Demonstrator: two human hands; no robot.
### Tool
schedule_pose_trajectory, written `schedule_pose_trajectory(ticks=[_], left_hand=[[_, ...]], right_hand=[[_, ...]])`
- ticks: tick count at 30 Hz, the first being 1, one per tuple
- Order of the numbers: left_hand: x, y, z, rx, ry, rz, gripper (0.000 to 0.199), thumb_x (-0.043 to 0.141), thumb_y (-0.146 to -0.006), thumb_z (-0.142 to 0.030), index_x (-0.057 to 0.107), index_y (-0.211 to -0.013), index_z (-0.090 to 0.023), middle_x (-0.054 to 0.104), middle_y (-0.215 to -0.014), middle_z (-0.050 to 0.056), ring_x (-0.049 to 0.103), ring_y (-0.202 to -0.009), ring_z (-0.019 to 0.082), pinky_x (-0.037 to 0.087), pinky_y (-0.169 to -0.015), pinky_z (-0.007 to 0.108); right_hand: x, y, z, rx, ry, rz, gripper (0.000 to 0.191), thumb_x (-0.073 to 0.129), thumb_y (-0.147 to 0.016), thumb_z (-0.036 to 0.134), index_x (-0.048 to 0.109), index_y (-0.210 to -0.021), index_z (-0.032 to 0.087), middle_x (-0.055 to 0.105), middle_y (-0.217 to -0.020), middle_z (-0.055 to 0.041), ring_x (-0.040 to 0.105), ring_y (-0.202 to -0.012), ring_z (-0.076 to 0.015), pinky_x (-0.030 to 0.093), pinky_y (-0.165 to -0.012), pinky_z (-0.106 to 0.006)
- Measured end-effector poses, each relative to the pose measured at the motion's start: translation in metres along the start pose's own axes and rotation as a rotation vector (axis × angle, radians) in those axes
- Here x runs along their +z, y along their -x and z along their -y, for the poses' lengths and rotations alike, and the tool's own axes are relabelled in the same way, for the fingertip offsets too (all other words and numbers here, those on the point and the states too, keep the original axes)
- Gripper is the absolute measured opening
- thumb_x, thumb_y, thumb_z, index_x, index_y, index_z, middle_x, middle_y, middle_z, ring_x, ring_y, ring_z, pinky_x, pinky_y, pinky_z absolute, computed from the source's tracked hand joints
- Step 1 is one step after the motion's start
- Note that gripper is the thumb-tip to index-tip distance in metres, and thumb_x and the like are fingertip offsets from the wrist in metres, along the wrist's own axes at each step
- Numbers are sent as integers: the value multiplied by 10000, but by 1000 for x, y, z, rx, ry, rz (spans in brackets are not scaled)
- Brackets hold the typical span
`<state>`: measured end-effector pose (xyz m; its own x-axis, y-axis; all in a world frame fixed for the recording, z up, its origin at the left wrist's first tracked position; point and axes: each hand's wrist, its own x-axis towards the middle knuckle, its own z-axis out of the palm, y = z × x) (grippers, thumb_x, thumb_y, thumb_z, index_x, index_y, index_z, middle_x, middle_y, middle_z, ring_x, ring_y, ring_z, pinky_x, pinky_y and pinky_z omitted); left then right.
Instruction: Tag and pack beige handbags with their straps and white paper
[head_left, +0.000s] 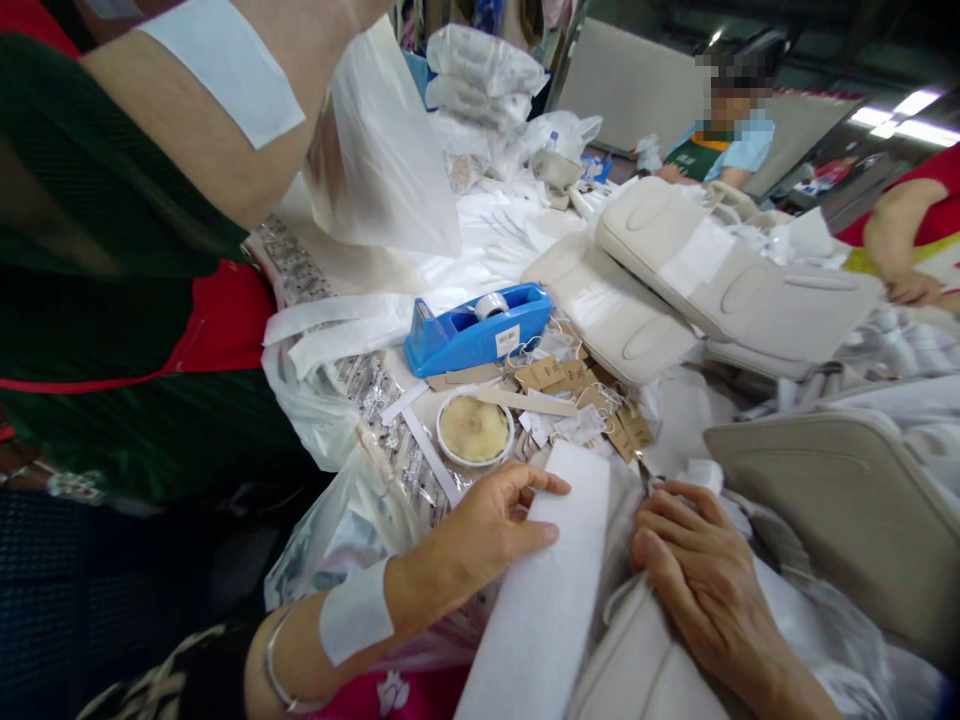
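Note:
My left hand (502, 520) has its thumb and forefinger apart, their tips resting on a long white padded strip (566, 560). To the right, my right hand (694, 570) is curled over a pale beige bag piece (645, 650), its fingers bent round a small dark pointed tool (643, 475) that is mostly hidden. Beyond my hands lie brown cardboard tags (574, 378) with white strings and a round white-rimmed dish (475, 430) with a yellowish filling. Behind the dish stands a blue tape dispenser (480, 330).
Beige bags (720, 270) are stacked at the right, with a larger one (832, 510) nearer. Clear plastic bags (487, 75) pile up at the back. At the left stands a co-worker in green and red (127, 330); others are across the table and far right.

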<state>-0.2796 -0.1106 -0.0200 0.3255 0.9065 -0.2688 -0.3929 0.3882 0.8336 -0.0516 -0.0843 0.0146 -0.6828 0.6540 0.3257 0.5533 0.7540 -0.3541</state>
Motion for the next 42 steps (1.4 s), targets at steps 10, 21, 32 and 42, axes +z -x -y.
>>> schedule_pose_trajectory(ticks=[10, 21, 32, 42], left_hand=[[9, -31, 16, 188, -373, 125, 421, 628, -686, -95, 711, -1086, -196, 560, -1145, 78, 549, -1022, 248, 444, -884, 348], [53, -61, 34, 242, -584, 127, 336, 597, -688, -77, 703, -1002, -128, 621, -941, 55, 531, -781, 165, 435, -715, 263], [-16, 6, 0, 372, -980, 445, 615, 422, -848, -12, 449, -1421, -236, 423, -1512, 42, 386, -1395, 177, 290, -1177, 358], [-11, 12, 12, 551, -793, 552, 288, 406, -930, -83, 683, -995, -135, 678, -1104, 130, 627, -1077, 179, 472, -984, 280]], right_hand=[[-1, -1, 4, -13, 16, -46, 323, 405, -930, 74, 471, -634, 187, 525, -602, 18, 483, -653, -132, 363, -853, -419], [3, -1, 3, -42, 25, -122, 324, 412, -938, 70, 484, -642, 179, 552, -620, 9, 470, -658, -129, 365, -835, -398], [20, -2, -2, 17, 150, -14, 386, 384, -978, 132, 509, -615, 177, 555, -585, 5, 485, -615, -129, 363, -915, -425], [11, -6, 1, -82, -41, 48, 195, 506, -954, 156, 541, -764, 184, 595, -777, -7, 524, -769, -144, 328, -959, -449]])
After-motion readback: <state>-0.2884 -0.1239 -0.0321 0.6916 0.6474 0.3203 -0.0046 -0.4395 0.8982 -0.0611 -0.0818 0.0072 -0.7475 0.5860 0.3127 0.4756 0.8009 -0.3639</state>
